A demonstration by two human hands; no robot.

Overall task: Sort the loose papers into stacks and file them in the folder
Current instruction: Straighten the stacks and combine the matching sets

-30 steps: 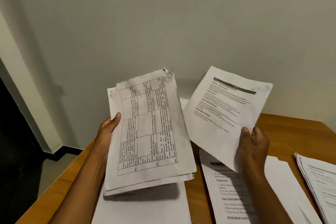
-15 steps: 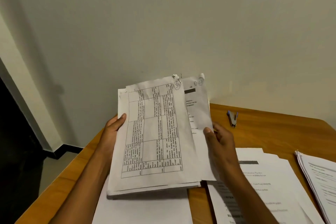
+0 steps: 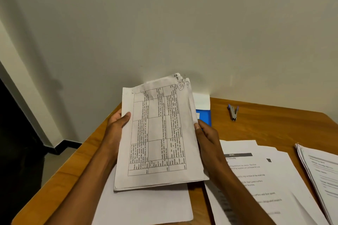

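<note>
I hold a stack of papers [image 3: 157,133] above the wooden table, its top sheet printed with a table turned sideways. My left hand [image 3: 117,124] grips the stack's left edge, thumb on top. My right hand [image 3: 204,133] grips its right edge, fingers hidden behind the sheets. A blue folder [image 3: 204,117] lies on the table behind the stack, mostly hidden, with a white sheet [image 3: 201,100] on its far end.
Blank white sheets [image 3: 146,206] lie under the held stack. Printed pages [image 3: 256,179] spread across the table to the right, and another pile [image 3: 321,170] sits at the right edge. A small stapler [image 3: 233,112] lies near the wall. The wall stands close behind the table [image 3: 274,126].
The single printed sheet that my right hand held apart has moved left and gone behind the stack. Both hands now grip the stack, which sits lower, uncovering the blue folder.
</note>
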